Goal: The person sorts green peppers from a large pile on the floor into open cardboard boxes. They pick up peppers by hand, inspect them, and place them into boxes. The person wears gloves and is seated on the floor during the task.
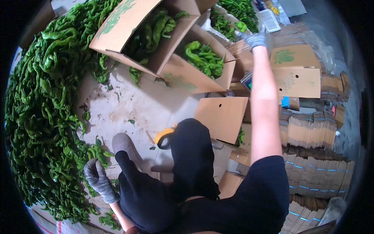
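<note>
My right hand (253, 40), in a grey glove, reaches out at the upper right with its fingers spread and nothing in them. Just beyond its fingertips a bright green pepper (241, 26) shows over a white foam box (206, 22) with more peppers. Down at the left, my gloved left hand (99, 182) has its fingers curled beside the edge of a large heap of long green peppers (43, 117). Whether anything is inside that curl is hidden. A cardboard box (187, 79) holding green peppers (204, 58) stands below a larger open carton (178, 38), also with peppers inside.
Bundled flat cardboard (312, 131) is stacked along the right, tied with blue strapping. A yellow tape dispenser (164, 137) lies on the pale floor (152, 102) near my feet. Open carton flaps (222, 117) stick out between my legs and the stacks. Woven sacks (70, 227) lie at the lower left.
</note>
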### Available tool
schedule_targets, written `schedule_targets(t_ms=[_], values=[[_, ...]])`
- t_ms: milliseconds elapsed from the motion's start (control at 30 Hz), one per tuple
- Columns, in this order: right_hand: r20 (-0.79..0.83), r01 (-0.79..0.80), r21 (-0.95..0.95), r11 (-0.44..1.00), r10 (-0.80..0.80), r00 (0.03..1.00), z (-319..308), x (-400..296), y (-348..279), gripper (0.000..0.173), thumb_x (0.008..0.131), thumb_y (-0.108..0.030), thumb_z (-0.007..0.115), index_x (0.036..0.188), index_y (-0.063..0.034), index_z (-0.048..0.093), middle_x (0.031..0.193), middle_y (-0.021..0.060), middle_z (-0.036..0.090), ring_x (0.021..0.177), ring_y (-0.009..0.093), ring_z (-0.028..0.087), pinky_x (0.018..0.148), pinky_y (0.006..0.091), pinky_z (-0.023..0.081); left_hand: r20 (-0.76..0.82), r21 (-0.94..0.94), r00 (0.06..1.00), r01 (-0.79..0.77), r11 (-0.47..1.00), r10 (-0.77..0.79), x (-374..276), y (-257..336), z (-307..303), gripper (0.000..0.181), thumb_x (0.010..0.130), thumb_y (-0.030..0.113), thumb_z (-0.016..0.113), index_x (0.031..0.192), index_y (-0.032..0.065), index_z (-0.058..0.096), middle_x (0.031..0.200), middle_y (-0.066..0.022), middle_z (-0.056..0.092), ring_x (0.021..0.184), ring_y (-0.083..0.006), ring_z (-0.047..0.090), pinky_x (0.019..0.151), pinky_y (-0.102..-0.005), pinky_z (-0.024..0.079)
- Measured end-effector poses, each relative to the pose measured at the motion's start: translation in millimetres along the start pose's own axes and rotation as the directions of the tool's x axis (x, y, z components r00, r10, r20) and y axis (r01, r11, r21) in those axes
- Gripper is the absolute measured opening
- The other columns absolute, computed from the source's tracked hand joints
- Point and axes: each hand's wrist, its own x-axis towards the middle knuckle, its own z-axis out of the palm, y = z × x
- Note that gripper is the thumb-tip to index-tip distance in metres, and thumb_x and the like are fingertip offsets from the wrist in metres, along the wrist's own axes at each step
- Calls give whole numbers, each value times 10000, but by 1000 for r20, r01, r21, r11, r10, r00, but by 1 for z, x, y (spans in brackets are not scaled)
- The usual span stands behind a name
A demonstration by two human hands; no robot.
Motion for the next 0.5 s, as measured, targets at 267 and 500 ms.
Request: schedule_targets(t_ms=[267, 500], values=[[554, 265, -600, 755, 153, 819, -12, -6, 73, 346, 960, -195, 361, 1283, -78, 399, 1208, 173, 524, 1085, 289, 526, 925, 451, 441, 266, 486, 963, -97, 869, -41, -7, -8, -11, 222, 797, 120, 638, 1007, 52, 612, 969, -139, 609, 880, -280, 602, 774, -350, 482], [450, 693, -694, -197, 632, 630, 15, -156, 240, 159, 911, -190, 524, 974, -70, 609, 794, 86, 588, 631, 188, 535, 589, 313, 449, 68, 506, 989, 78, 859, -130, -27, -75, -12, 196, 845, 231, 585, 833, 37, 614, 751, -197, 605, 721, -376, 591, 638, -418, 473]])
